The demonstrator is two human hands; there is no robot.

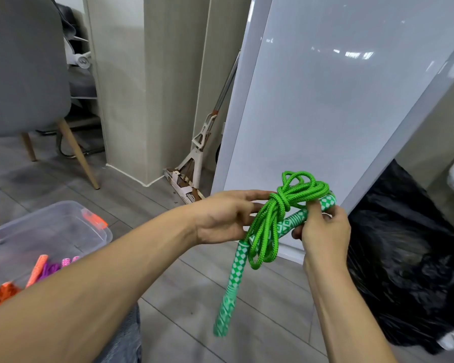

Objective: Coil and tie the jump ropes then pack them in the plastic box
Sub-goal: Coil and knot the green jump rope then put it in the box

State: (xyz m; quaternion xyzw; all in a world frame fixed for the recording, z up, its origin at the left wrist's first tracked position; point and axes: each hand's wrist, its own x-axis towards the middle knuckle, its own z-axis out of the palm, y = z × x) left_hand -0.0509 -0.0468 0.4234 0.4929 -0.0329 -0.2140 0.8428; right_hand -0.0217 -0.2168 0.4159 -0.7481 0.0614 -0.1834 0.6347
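A green jump rope is coiled and knotted around its middle, held up in front of me. My left hand holds the coil at the knot, fingers reaching behind the strands. My right hand pinches one green-and-white patterned handle. The other handle hangs down below the coil. A clear plastic box with an orange latch sits on the floor at the lower left. It holds orange, purple and pink jump ropes.
A black plastic bag lies on the floor at the right. A white board leans behind my hands. A mop stands against the pillar. A grey chair is at the left.
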